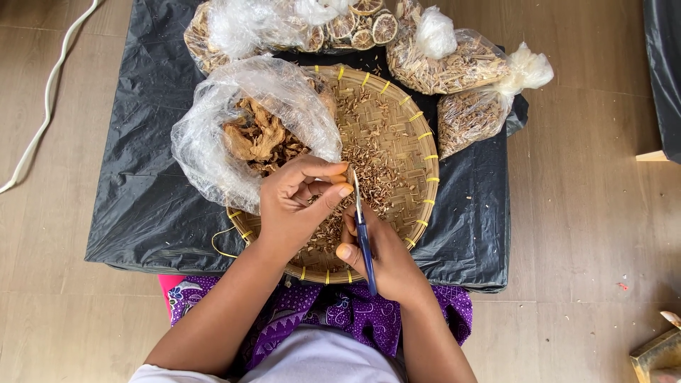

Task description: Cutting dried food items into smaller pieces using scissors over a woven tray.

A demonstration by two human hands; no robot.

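My left hand (298,202) pinches a small brown dried piece (342,175) between thumb and fingers over a round woven bamboo tray (418,152). My right hand (379,259) grips blue-handled scissors (363,237), blades pointing up at that piece. Small brown cut bits (372,174) lie scattered on the tray. An open clear plastic bag (234,106) of larger dried brown chunks rests on the tray's left side, just above my left hand.
The tray sits on a black plastic sheet (142,177) over a low surface on a wooden floor. At the back lie tied bags of dried citrus slices (358,28) and of pale chopped bits (447,64), (472,117). A white cable (50,92) runs at left.
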